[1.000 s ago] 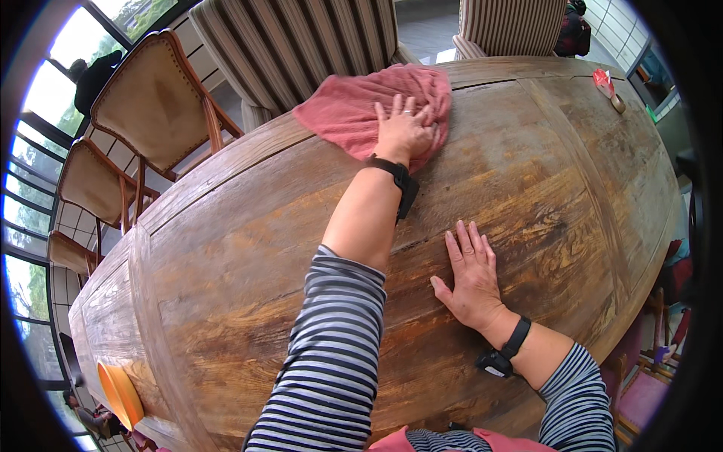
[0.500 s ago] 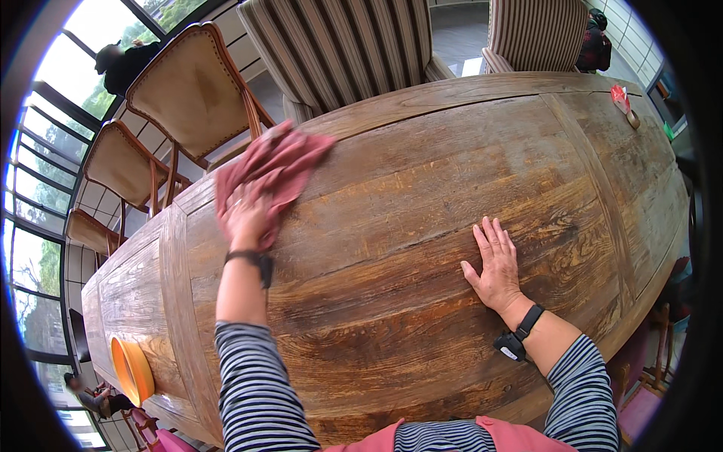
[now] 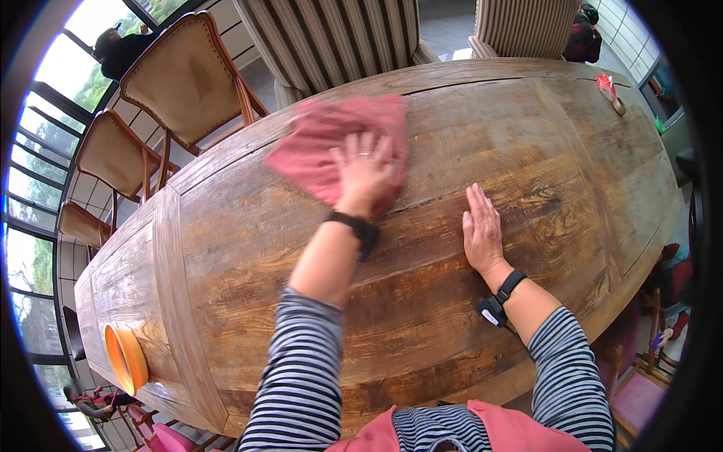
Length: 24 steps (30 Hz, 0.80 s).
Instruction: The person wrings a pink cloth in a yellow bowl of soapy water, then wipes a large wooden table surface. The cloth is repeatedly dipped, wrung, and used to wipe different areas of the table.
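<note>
My left hand (image 3: 364,172) lies spread on a pinkish-red cloth (image 3: 320,151), pressing it flat against the wooden table (image 3: 422,309) near its far edge. Its fingers are stretched apart, a ring shows on one, and the cloth's edges are smeared by motion. Further right, my right hand (image 3: 483,232) rests on the bare boards with its fingers straight and close together, holding nothing. Both wrists carry black bands.
An orange round container (image 3: 126,360) stands at the table's left end. A small red-and-white packet (image 3: 605,87) lies at the far right. Upholstered chairs (image 3: 177,79) and striped armchairs (image 3: 327,45) line the far edge. Other people (image 3: 584,34) are around the room.
My left hand has swept rightward, drawing the cloth along, and its fingers now spread wider. The cloth lies flatter. My right hand stays on the table with its fingers closer together.
</note>
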### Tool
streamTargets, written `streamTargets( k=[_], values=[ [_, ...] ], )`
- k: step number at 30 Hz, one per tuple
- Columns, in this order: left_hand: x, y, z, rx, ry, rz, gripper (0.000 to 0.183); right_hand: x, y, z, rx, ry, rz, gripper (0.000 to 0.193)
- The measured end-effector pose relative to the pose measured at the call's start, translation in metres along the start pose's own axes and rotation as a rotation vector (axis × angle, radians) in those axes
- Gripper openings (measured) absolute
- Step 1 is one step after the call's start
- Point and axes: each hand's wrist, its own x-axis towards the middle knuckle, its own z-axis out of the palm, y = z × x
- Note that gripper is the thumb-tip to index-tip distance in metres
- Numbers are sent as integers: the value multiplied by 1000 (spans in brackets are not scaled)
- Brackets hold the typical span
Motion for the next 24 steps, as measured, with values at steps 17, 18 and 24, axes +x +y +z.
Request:
streamTargets(
  k=[17, 18, 24],
  values=[
    [-273, -52, -74, -2623, -265, -448, 67, -52, -61, -26, 180, -34, 18, 99],
    [-285, -52, -78, -2630, -246, -468, 67, -58, -80, -27, 130, -3, -76, 104],
    [-346, -37, -69, -2441, -36, -484, 61, -80, -157, -22, 35, -309, -102, 87]
  ],
)
